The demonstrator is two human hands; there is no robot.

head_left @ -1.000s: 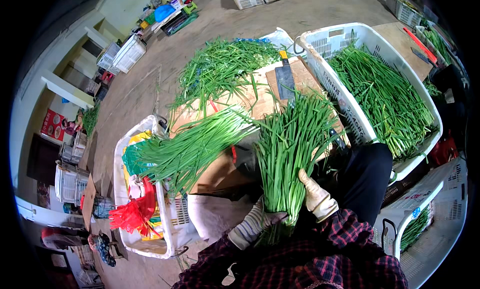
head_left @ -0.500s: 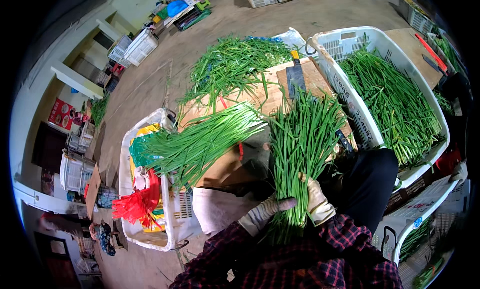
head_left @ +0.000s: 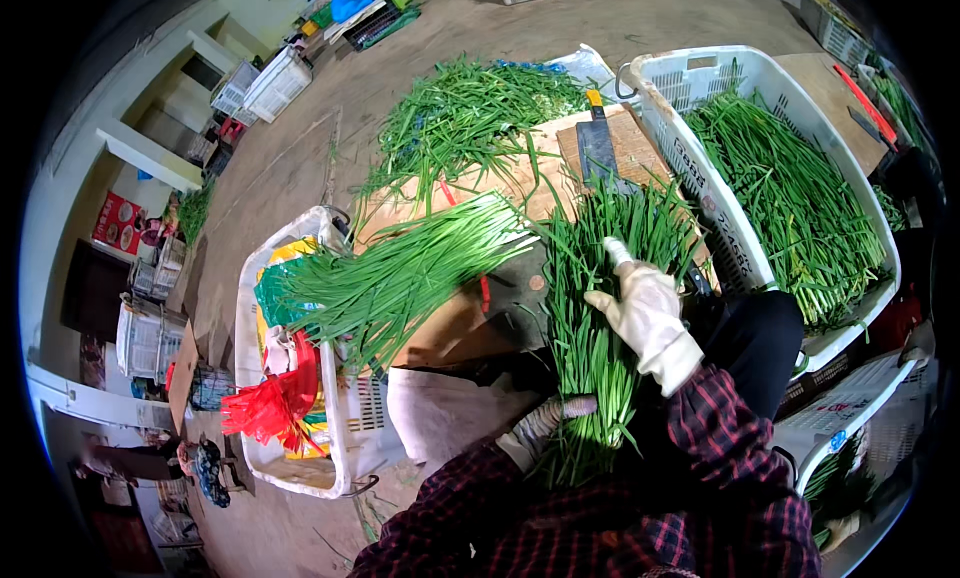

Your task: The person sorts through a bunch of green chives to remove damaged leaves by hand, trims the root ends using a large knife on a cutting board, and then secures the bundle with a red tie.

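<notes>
A thick bunch of garlic chives lies lengthwise before me, its leafy tips reaching up over the wooden board. My left hand, in a grubby pale glove, is closed around the bunch near its lower end, thumb across the top. My right hand, in a cream glove, rests over the middle of the leaves with thumb and forefinger apart, gripping nothing I can see. To the left, a second neat bundle of chives lies with its white ends pointing right. A cleaver with a yellow-ended handle lies on a smaller board.
At right stands a white crate full of chives. A loose chive heap covers the board's far side. The left white crate holds coloured bags and red plastic strips. Another white crate sits at lower right.
My right hand has left the bunch's lower end and moved up and forward over its leaves, fingers opening. My left hand keeps its hold, slightly lower.
</notes>
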